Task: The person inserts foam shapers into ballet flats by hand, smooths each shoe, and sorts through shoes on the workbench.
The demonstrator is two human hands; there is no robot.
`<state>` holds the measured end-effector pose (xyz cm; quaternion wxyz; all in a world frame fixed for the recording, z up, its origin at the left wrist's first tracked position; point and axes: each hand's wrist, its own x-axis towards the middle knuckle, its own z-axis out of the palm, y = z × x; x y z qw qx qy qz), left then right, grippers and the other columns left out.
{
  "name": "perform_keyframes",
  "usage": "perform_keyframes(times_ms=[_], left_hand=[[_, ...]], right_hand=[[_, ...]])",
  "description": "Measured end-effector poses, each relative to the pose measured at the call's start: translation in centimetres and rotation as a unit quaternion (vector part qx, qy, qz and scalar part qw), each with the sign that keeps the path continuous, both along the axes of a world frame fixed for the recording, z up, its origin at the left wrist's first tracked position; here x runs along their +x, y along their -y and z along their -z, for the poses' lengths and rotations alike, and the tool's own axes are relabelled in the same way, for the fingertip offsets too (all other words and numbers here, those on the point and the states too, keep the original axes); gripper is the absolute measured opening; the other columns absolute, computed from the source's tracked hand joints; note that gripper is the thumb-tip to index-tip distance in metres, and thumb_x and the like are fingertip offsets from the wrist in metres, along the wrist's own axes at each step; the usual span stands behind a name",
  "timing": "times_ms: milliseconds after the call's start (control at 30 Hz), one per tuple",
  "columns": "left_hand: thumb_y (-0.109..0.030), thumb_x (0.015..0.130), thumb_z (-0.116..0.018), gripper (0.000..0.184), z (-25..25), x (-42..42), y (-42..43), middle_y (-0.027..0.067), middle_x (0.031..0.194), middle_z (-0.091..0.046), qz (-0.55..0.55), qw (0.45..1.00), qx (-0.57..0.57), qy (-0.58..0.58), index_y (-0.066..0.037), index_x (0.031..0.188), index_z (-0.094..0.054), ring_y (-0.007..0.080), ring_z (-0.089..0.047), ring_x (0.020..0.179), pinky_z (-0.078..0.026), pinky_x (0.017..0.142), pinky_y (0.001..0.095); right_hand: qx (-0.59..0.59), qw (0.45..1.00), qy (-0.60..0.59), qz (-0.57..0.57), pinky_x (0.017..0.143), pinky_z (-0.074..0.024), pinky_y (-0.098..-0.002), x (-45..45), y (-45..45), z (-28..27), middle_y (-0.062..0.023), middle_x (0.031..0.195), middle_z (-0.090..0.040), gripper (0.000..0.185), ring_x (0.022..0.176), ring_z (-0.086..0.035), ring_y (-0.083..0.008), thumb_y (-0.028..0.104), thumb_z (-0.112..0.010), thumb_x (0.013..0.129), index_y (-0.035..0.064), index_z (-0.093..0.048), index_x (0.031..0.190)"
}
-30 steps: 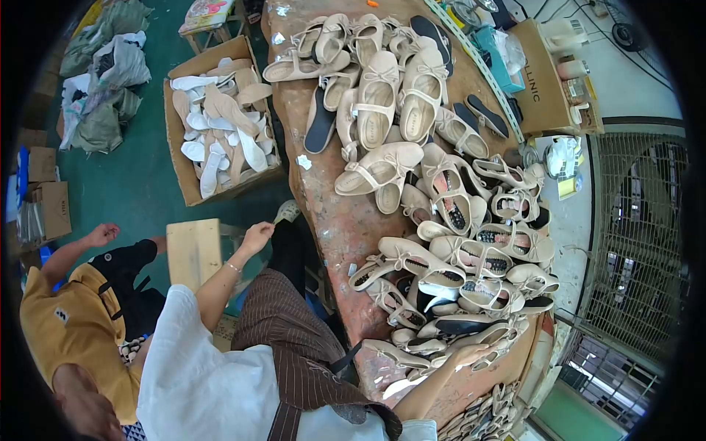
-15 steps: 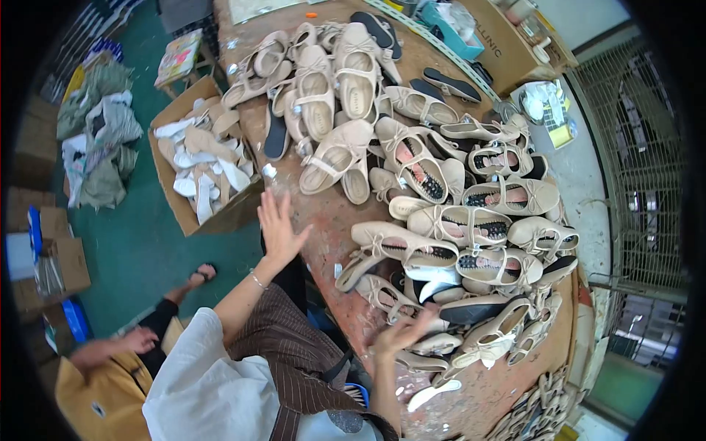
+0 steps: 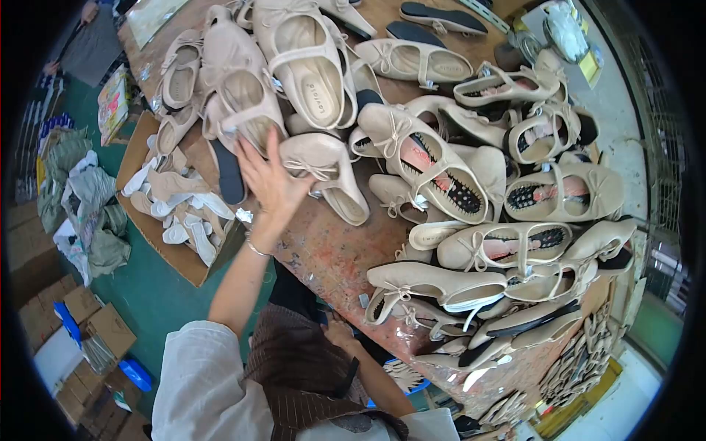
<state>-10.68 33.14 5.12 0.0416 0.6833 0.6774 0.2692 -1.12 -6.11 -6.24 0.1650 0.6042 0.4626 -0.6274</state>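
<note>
My left hand (image 3: 273, 187) is stretched over the upper pile of beige shoes, its fingers spread. The fingertips lie over a beige strapped shoe (image 3: 246, 99), and the thumb is against a shoe with a bow (image 3: 316, 156). Whether the fingers press on either shoe cannot be made out. Just left of the fingers is a dark shoe sole (image 3: 226, 173). Down by the table edge and my brown striped apron (image 3: 287, 360) is my right hand (image 3: 340, 331). Its fingers are small and partly hidden, and no object shows in it.
A cardboard box (image 3: 193, 273) of white and beige insole-shaped pieces stands beside the worn table (image 3: 316, 250). More shoes with dark, pink-patterned insides (image 3: 448, 184) cover the right side. Cloth bundles (image 3: 88, 213) and cartons (image 3: 110, 331) lie on the green floor.
My view has moved closer to the upper shoes. My left hand has gone from beside the pile to over it. My right hand has drawn back from the lower shoes to the table edge.
</note>
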Motion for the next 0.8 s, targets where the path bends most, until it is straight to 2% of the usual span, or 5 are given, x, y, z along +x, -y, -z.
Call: perform_keyframes(times_ms=[167,333,433,633,800], left_hand=[[-0.019,0.052,-0.085,0.110,-0.7,-5.8,-6.0,0.0239,0.158,-0.021,0.056,0.986,0.084,-0.130,-0.020,0.151,-0.037,0.0473,-0.020,0.144,-0.028,0.111,0.0571],[-0.031,0.059,-0.086,0.117,-0.9,-10.7,-15.5,0.0085,0.159,-0.030,0.026,0.972,0.059,-0.227,-0.022,0.156,-0.022,0.0437,-0.026,0.144,-0.043,0.100,0.0579],[-0.033,0.060,-0.086,0.118,-1.0,-12.0,-17.1,0.0085,0.158,-0.031,0.040,0.955,0.068,-0.285,-0.022,0.157,-0.020,0.0438,-0.027,0.143,-0.043,0.099,0.0583],[-0.019,0.082,-0.068,0.087,2.3,-10.1,-10.3,0.0231,0.162,-0.016,0.076,0.964,0.112,-0.229,0.007,0.151,-0.021,0.0453,-0.007,0.150,-0.007,0.117,0.0619],[-0.015,0.091,-0.051,0.056,7.1,-10.6,-3.5,0.0289,0.154,-0.024,0.159,0.975,0.017,-0.153,0.007,0.141,-0.040,0.0534,-0.009,0.146,-0.008,0.117,0.0627]], right_hand=[[-0.018,0.999,0.009,0.029,0.118,-0.0259,-0.0494,-0.2,2.0,4.9,-0.0230,0.158,-0.027,0.065,0.147,-0.025,-0.0396,0.043,-0.042,0.100,0.0063,-0.030,0.153],[0.071,0.997,0.034,-0.007,0.115,-0.0282,-0.0513,-0.6,4.4,7.2,-0.0251,0.147,-0.044,0.059,0.138,-0.039,-0.0402,0.041,-0.045,0.098,0.0014,-0.047,0.141],[0.000,0.997,-0.044,-0.062,0.113,-0.0305,-0.0527,-1.4,4.3,11.5,-0.0259,0.144,-0.048,0.053,0.136,-0.042,-0.0414,0.034,-0.048,0.097,0.0007,-0.051,0.138],[-0.023,0.996,-0.075,-0.045,0.113,-0.0309,-0.0522,-3.0,-1.1,14.2,-0.0251,0.143,-0.048,0.053,0.135,-0.042,-0.0415,0.033,-0.049,0.096,0.0018,-0.051,0.138],[0.002,0.999,-0.050,0.009,0.113,-0.0312,-0.0518,-3.2,-3.0,14.0,-0.0245,0.143,-0.049,0.052,0.135,-0.043,-0.0416,0.031,-0.049,0.094,0.0026,-0.051,0.138]])
